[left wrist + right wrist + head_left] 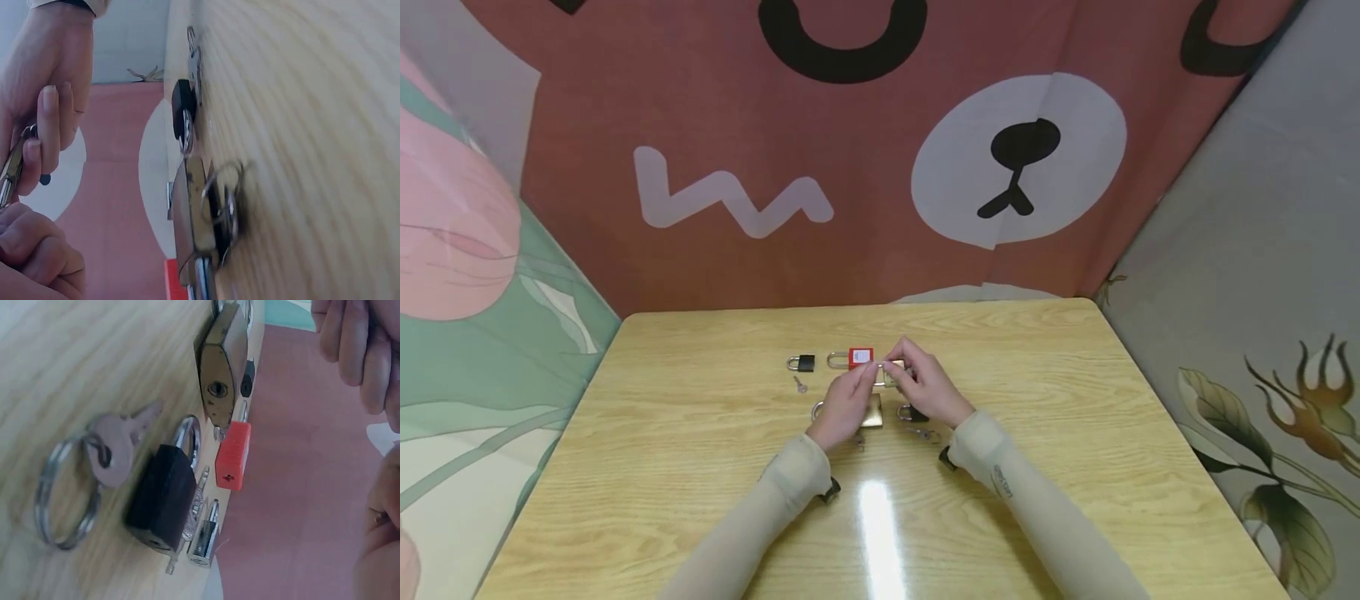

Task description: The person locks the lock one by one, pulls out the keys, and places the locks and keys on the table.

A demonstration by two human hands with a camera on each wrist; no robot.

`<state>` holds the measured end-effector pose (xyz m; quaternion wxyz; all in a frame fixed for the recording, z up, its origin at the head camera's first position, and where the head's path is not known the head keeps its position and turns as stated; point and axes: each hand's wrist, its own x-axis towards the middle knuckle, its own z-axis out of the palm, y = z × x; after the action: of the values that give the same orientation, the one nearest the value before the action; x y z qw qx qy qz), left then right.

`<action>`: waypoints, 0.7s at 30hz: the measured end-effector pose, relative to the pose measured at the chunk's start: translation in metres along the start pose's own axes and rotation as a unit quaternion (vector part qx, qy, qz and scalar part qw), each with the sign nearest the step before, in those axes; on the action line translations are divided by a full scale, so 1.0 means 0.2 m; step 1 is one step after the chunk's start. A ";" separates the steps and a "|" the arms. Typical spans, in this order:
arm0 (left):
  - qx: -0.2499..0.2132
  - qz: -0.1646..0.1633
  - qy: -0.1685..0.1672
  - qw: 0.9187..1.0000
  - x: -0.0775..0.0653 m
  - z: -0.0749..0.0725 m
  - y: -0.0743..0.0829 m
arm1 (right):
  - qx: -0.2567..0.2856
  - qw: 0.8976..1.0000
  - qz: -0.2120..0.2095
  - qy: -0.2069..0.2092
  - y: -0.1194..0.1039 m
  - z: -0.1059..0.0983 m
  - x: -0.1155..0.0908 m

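Observation:
Above the table, both hands hold a brass padlock, its silver shackle towards the left. My right hand grips the body between thumb and fingers. At the shackle end, my left hand pinches with curled fingers; its fingertips hide part of the metal. Under the left hand lies a larger brass padlock with a ring of keys beside it. Below the right hand is a black padlock, with a ringed key nearby. Just behind the hands lies a red padlock, its long shackle pointing left.
Farther left lie another black padlock and a small key. A small silver padlock and more keys show in the right wrist view. The wooden table meets a printed cloth at its back edge.

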<state>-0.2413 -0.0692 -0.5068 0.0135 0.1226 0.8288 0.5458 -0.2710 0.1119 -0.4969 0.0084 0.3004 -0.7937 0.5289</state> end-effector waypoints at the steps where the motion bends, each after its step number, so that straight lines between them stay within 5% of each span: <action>1: -0.008 0.000 -0.001 1.000 0.00 0.00 0.00 | 0.009 1.000 0.012 -0.007 0.00 0.00 0.00; 6: -0.036 0.007 0.006 0.999 0.01 -0.01 0.00 | 0.036 0.997 0.058 -0.026 -0.01 -0.04 0.00; 21: -0.053 -0.005 -0.003 0.999 0.02 -0.01 0.00 | 0.073 0.994 0.085 -0.008 0.03 -0.17 -0.06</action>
<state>-0.2451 -0.0705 -0.5059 0.0252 0.1192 0.7995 0.5882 -0.2737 0.1475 -0.4913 -0.0651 0.2363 -0.7753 0.5820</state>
